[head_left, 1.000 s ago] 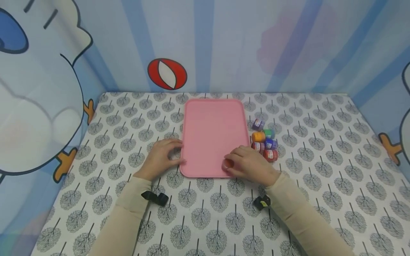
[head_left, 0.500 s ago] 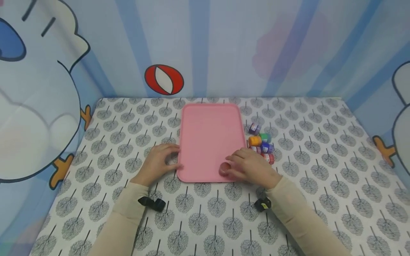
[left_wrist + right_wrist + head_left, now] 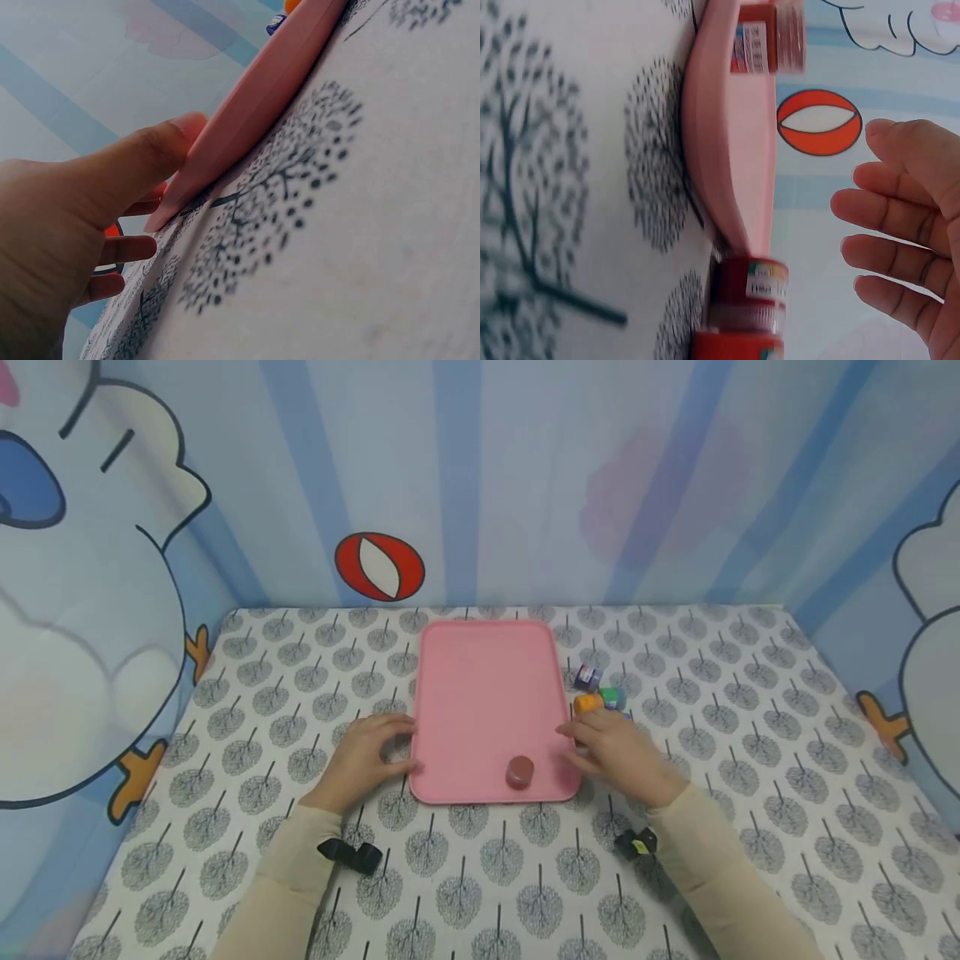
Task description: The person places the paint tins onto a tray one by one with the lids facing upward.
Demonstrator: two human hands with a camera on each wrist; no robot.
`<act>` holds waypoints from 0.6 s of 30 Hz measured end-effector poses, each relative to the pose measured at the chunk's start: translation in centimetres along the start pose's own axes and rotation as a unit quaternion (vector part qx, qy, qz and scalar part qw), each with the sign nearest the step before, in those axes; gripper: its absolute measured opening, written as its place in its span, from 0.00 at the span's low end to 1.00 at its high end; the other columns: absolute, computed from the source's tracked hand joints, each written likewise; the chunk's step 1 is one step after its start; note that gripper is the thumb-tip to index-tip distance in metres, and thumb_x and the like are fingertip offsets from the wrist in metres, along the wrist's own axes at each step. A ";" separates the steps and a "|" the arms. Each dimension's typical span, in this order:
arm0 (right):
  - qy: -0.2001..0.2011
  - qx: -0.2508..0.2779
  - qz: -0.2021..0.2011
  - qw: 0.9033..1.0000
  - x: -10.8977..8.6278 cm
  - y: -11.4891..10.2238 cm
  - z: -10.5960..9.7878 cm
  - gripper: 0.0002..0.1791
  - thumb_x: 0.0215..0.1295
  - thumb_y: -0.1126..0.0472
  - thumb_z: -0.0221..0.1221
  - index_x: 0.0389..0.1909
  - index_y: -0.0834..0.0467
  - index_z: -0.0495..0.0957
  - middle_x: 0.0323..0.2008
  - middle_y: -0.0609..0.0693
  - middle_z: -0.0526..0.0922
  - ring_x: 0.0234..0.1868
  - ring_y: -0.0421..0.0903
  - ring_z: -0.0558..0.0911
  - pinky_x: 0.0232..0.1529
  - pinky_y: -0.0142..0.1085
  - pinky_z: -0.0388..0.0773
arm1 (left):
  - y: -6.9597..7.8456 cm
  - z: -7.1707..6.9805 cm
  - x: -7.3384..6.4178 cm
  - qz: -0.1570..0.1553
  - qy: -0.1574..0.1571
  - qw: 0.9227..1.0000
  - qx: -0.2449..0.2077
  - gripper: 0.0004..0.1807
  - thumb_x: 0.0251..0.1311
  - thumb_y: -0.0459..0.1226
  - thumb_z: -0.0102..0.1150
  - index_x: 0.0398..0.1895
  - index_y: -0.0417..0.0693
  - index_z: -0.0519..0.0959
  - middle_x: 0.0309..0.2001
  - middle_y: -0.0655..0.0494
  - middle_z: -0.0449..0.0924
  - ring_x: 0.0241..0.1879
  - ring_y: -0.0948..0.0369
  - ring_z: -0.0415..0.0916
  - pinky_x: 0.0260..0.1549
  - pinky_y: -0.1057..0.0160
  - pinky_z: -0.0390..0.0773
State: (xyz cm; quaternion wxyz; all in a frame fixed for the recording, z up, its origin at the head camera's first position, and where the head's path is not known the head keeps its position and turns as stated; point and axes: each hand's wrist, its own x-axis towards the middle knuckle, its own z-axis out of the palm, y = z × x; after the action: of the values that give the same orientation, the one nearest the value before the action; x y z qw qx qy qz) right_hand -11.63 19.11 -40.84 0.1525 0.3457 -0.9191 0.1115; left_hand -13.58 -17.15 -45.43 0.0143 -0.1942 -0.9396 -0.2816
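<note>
A brownish-red paint jar stands in the front right part of a pink tray. In the right wrist view its label and clear lower end show on the jar. My right hand hovers over the tray's right edge, fingers spread and holding nothing. Just past its fingers are an orange jar and a green jar; the hand hides others. My left hand is at the tray's left edge, its thumb touching the rim and the other fingers loosely bent beside it.
A dark purple jar lies behind the orange one. In the right wrist view, a dark red jar and a bright red jar sit beside the tray. A tree-patterned cloth covers the table; a printed curtain rises behind.
My right hand has let go of the brownish-red jar, leaving it in the tray, and moved right toward the other jars. The left hand stays at the rim. The head view has tilted up slightly.
</note>
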 end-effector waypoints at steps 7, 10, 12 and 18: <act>0.011 0.011 0.026 1.000 -1.7 1.1 -0.3 0.20 0.53 0.54 0.68 0.44 0.61 0.82 0.40 0.53 0.85 0.41 0.49 0.82 0.48 0.45 0.81 | -0.1 0.4 -0.2 0.006 -0.001 1.000 0.013 0.32 0.47 0.53 0.70 0.56 0.51 0.77 0.65 0.53 0.73 0.66 0.50 0.67 0.70 0.44 0.57; 0.015 0.001 0.042 0.999 -2.2 1.6 -0.5 0.21 0.52 0.53 0.69 0.44 0.61 0.82 0.40 0.53 0.84 0.41 0.49 0.82 0.47 0.46 0.81 | 0.0 0.3 -0.2 0.013 0.004 1.000 0.019 0.32 0.47 0.52 0.71 0.56 0.50 0.77 0.64 0.52 0.74 0.65 0.50 0.67 0.70 0.44 0.58; 0.015 0.001 0.051 0.999 -2.5 2.0 -0.7 0.20 0.52 0.54 0.69 0.44 0.61 0.82 0.39 0.53 0.84 0.41 0.50 0.82 0.47 0.46 0.81 | 0.1 0.2 -0.1 0.016 0.009 1.000 0.021 0.32 0.46 0.52 0.71 0.55 0.50 0.77 0.63 0.51 0.74 0.65 0.50 0.68 0.70 0.44 0.59; 0.004 0.001 0.074 0.997 -3.0 3.1 -1.3 0.21 0.53 0.54 0.69 0.45 0.61 0.81 0.39 0.54 0.83 0.42 0.52 0.81 0.48 0.48 0.80 | 0.1 0.0 0.0 0.020 0.019 0.999 0.017 0.32 0.45 0.51 0.72 0.55 0.49 0.78 0.63 0.50 0.75 0.64 0.50 0.69 0.70 0.44 0.59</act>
State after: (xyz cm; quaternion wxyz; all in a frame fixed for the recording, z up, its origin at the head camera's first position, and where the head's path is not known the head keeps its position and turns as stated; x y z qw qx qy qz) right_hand -11.28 23.63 -41.03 0.1476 0.2760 -0.9415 0.1249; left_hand -13.54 -17.09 -45.44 0.0409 -0.2072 -0.9397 -0.2692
